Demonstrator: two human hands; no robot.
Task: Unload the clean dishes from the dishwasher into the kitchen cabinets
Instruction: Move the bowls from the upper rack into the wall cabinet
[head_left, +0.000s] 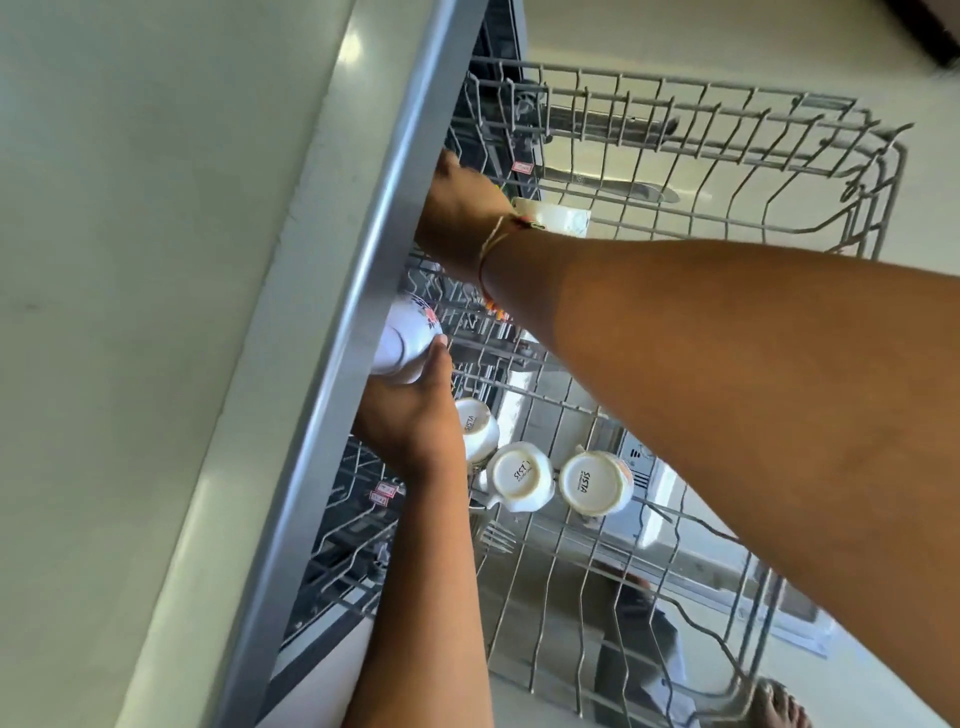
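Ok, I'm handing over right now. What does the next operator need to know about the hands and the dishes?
Left hand: grip on the white patterned bowl, at the rack's inner end beside the counter edge.
Right hand: reaching into the rack; its fingers are hidden, so the grip is unclear. A white cup lies by its wrist.
Still racked: three upturned mugs and a knife.
Done: cannot tell; no cabinet in view.
Left: everything above goes to the cabinets.

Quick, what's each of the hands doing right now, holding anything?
Left hand: holding a white floral bowl.
Right hand: fingers hidden behind the counter edge; cannot tell.
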